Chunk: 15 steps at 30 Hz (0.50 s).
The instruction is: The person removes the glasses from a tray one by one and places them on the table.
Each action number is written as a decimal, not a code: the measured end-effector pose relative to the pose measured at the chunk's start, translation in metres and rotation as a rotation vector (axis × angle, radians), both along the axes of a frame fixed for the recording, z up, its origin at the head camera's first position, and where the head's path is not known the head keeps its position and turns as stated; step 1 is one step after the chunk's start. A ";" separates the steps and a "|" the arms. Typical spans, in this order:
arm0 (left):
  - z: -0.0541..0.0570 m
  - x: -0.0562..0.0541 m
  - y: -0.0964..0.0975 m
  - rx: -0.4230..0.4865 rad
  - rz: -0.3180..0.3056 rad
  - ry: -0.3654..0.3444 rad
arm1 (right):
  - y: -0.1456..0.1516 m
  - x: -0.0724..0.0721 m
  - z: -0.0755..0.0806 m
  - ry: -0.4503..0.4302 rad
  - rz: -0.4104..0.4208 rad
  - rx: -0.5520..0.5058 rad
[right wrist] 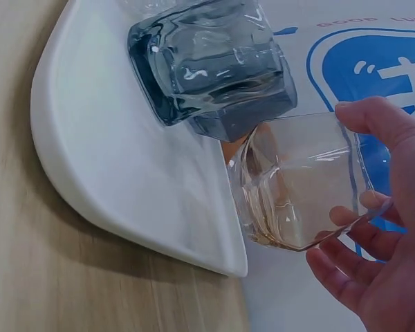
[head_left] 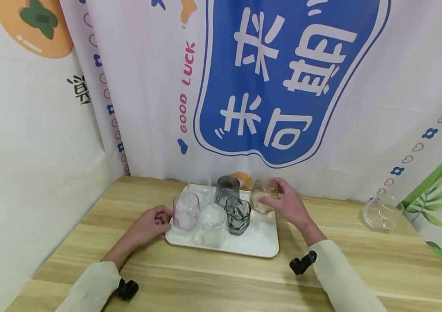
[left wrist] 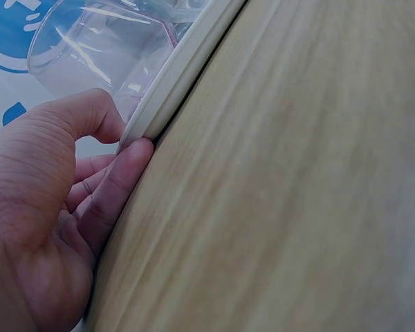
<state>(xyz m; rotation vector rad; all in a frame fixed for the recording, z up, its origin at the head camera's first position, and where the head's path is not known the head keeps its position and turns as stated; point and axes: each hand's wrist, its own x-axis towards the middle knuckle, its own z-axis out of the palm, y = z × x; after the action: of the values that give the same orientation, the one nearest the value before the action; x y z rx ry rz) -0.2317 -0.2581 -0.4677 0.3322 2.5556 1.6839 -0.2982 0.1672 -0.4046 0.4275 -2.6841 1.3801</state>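
Observation:
My left hand (head_left: 152, 224) pinches the left rim of a white tray (head_left: 258, 248), with thumb and finger on its edge in the left wrist view. At the tray's back right corner, my right hand (head_left: 289, 201) holds an amber-tinted glass (right wrist: 297, 183), thumb on one side and fingers on the other. Several more glasses stand on the tray. A pinkish glass (head_left: 186, 219) is nearest my left hand, with a clear glass (head_left: 212, 232) to its right. A faceted grey glass (head_left: 238, 219) and a smoky dark glass (head_left: 227, 190) stand left of the amber one. Another clear glass (head_left: 199, 190) is at the back left.
The wooden table (head_left: 205, 286) runs back to a printed cloth (head_left: 154, 108) hung behind it. Far to the right, a clear glass (head_left: 381, 214) stands on the table near the side cloth. Black wrist cameras sit at both sleeves.

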 end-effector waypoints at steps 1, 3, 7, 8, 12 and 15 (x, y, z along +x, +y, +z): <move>0.000 -0.001 0.000 0.000 0.001 0.002 | 0.002 0.000 0.002 0.004 -0.007 -0.005; 0.000 -0.001 0.001 0.001 0.001 0.003 | 0.006 0.002 0.006 0.012 -0.019 -0.007; 0.000 -0.001 0.001 0.009 0.003 0.002 | 0.016 0.004 0.010 0.023 -0.048 -0.013; 0.000 0.000 0.001 0.013 0.000 0.001 | 0.019 0.005 0.011 0.024 -0.054 -0.011; -0.001 0.000 0.001 0.021 -0.002 -0.002 | 0.034 0.008 0.013 0.029 -0.076 0.003; 0.000 0.001 0.001 0.013 0.003 0.000 | 0.051 0.011 0.015 0.038 -0.090 0.029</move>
<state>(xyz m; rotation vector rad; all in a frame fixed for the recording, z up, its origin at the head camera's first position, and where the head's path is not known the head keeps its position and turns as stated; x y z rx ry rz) -0.2310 -0.2569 -0.4679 0.3293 2.5478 1.7022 -0.2875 0.2185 -0.3892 0.3280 -2.6609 1.2975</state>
